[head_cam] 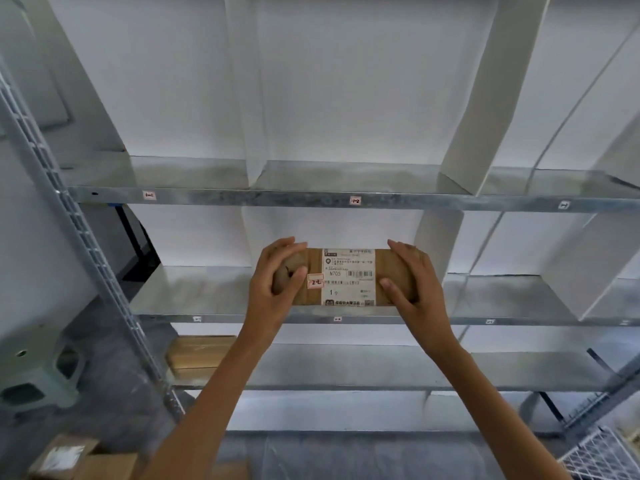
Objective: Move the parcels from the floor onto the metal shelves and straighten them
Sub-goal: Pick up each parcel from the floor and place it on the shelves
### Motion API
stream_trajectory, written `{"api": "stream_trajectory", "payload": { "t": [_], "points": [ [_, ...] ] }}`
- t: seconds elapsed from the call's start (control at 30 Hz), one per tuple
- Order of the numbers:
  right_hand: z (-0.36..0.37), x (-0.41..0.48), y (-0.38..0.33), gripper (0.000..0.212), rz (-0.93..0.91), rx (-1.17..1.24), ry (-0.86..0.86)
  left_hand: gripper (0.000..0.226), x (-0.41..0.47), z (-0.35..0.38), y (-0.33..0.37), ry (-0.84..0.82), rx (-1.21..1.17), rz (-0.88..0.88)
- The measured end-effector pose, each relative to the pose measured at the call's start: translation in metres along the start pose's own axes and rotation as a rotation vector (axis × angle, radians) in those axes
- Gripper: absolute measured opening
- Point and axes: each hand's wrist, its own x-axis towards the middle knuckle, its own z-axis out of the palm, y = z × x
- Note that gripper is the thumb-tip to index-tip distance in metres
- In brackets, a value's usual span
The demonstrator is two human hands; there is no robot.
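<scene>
Head view: the left hand (277,275) and right hand (412,275) are set apart, each clamped on one end of a long brown parcel (310,268), fingers curled over the top and thumbs on the front face. The parcel lies level, its white shipping label (349,271) facing the camera, with a red-edged sticker (315,282) just at the label's 9 o'clock side. It sits at the front lip of the middle shelf (194,299), between two white dividers (440,237); whether it rests on the metal I cannot tell. At 12 o'clock from the parcel runs the top shelf (207,195). At 7 o'clock a second parcel (197,355) lies on the lower shelf (381,372). Farther out at 8 o'clock stands a pale green stool (38,368), beside the slotted upright (69,216). More floor parcels (65,455) show at 7 o'clock, and a white wire basket (602,455) at 4 o'clock.
</scene>
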Motion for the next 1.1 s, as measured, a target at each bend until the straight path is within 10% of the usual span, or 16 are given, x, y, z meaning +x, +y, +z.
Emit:
{"api": "stream_trajectory", "payload": {
  "t": [1.1],
  "points": [
    [0.179,0.074,0.231,0.053,0.345,0.058,-0.102,0.032,0.081,0.055,-0.282,-0.005,0.147,-0.275]
  ]
}}
